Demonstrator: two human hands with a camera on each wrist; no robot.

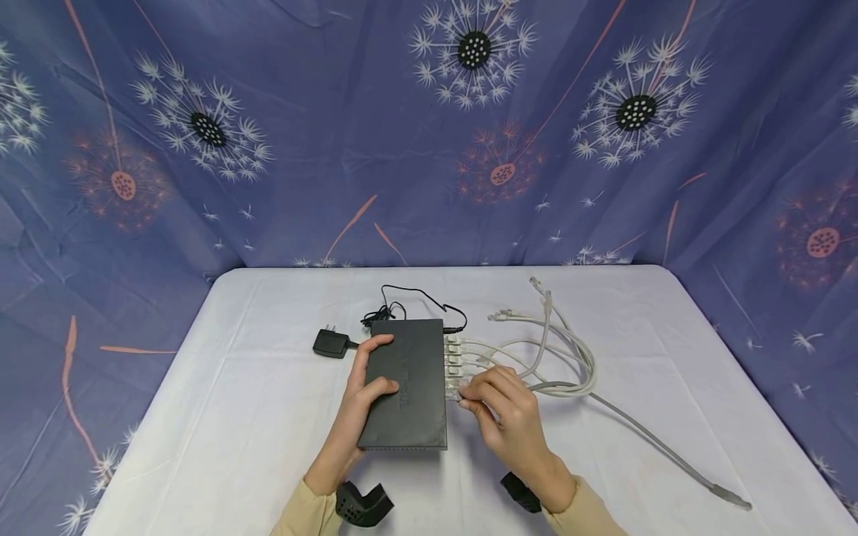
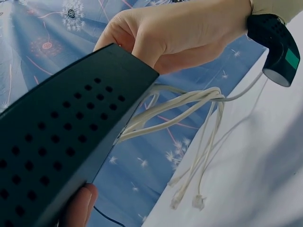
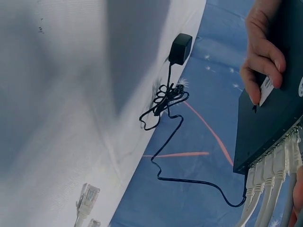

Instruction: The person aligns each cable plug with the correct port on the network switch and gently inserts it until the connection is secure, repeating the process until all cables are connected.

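Observation:
My left hand (image 1: pixel 358 406) grips a black network switch (image 1: pixel 418 417) by its left side, thumb on top and other fingers at its edge and underneath. The wrist views show the switch raised over the table, its side dotted with vent holes (image 2: pixel 66 127). Along its right edge several pale network plugs (image 3: pixel 267 172) sit side by side in the ports. At the row's near end, my right hand (image 1: pixel 506 409) pinches a network cable by its plug between thumb and fingertips. The fingers partly hide this plug.
A loop of pale network cables (image 1: pixel 588 361) lies right of the switch, with loose plugs (image 1: pixel 503 316) beyond it. One grey cable (image 1: pixel 650 433) stretches toward the right front. A black power adapter (image 1: pixel 330 343) lies at left; its thin cord (image 1: pixel 418 289) runs to the switch's far corner.

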